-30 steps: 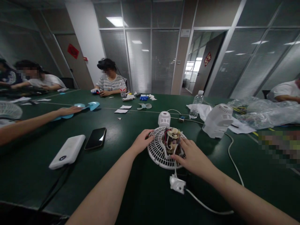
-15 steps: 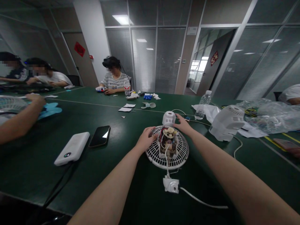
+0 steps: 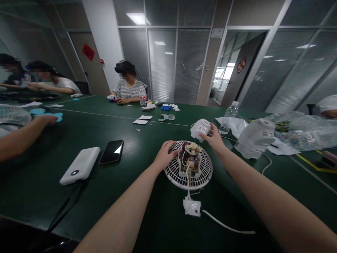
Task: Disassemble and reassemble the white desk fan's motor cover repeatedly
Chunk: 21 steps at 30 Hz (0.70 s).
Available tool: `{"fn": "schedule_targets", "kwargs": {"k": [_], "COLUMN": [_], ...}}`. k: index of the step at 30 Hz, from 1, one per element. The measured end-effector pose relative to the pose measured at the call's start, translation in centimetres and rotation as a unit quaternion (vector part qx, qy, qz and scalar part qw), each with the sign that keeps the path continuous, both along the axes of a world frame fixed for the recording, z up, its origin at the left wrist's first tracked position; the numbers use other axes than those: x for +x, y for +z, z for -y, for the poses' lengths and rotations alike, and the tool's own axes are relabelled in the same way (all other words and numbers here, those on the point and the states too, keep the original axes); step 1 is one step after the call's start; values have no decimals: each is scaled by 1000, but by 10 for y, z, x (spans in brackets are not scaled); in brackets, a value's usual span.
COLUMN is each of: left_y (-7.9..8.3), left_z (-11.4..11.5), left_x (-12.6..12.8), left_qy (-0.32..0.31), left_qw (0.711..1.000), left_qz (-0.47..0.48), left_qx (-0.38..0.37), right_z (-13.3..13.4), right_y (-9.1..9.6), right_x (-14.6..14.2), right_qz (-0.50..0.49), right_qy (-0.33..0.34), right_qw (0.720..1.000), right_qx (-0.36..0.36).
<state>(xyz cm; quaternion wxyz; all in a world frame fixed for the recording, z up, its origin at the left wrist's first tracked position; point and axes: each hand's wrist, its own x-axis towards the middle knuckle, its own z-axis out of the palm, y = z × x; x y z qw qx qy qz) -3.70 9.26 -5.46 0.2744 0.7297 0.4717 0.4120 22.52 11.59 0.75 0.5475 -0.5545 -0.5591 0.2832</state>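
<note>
Two bare hands are seen over a green desk (image 3: 147,133). The left hand (image 3: 164,154) is laid on the near-left rim of a white fan grille (image 3: 202,172), which lies flat on the desk; its fingers (image 3: 172,143) are bent over the rim, but whether they clasp it cannot be told. An exposed motor (image 3: 190,159) with coloured wires is seated at the grille's centre, and a white switch box (image 3: 192,207) with its cord is lying just in front of the grille. The right hand (image 3: 215,141) is closed on a white vented motor cover (image 3: 200,127), which is held tilted above the desk, just behind the grille. A phone (image 3: 112,156) and a white power bank (image 3: 80,165) are laid side by side to the left; a water bottle (image 3: 229,117) and a white fan housing (image 3: 256,137) are set to the right
</note>
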Motion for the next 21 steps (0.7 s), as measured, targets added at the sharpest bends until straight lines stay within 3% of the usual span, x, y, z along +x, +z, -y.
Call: {"fn": "schedule_targets", "kwargs": {"k": [6,10,16,21], "left_y": [5,7,8,14], "left_z": [8,15,19,23], "left_x": [6,14,17,18], "left_qy": [-1,-13,-26,-23], "left_qw": [1000,1000,999,997], "left_qz": [6,-7,-23,-48], "left_qx": [3,1,16,61], "right_z": [85,125,129,124], "right_y": [17,15,0,-8], "right_x": [34,31,7,1], "right_qz": [-182,-250,-310,-322], "right_qy": [14,8,51,40], "right_qw": [983,967,948,946], "right_qx": [-30,-57,-52,-21]}}
